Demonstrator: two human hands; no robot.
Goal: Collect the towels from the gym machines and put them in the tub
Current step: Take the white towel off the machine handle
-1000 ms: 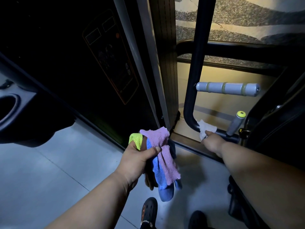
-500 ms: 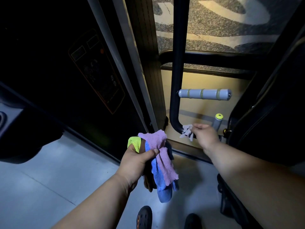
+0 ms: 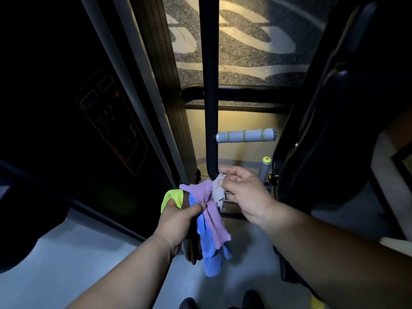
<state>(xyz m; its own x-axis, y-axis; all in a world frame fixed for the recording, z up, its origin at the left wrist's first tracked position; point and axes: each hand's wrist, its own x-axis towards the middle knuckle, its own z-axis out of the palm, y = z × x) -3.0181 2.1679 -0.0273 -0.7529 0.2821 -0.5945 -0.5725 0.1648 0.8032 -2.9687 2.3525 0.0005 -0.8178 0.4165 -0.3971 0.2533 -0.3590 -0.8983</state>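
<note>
Our left hand (image 3: 178, 221) clamps a bundle: purple towel (image 3: 210, 210), blue towel (image 3: 209, 248), yellow-green towel (image 3: 170, 198). Our right hand (image 3: 244, 194) pinches a white towel (image 3: 218, 190) against the bundle, just below the black bar (image 3: 208, 97). Behind, a grey handle (image 3: 245, 135).

Brown cloth (image 3: 192, 248) mostly hidden behind left hand (image 3: 178, 221) and blue towel (image 3: 210, 253). Small grey-white towel (image 3: 217, 192) partly covered by right hand (image 3: 246, 195) and purple towel (image 3: 211, 210). Black shoes (image 3: 188, 303) cut off at bottom edge. Dark panel with orange-outlined label (image 3: 111, 121) too dim to read. Yellow object (image 3: 316, 303) at bottom right clipped, unidentifiable.
</note>
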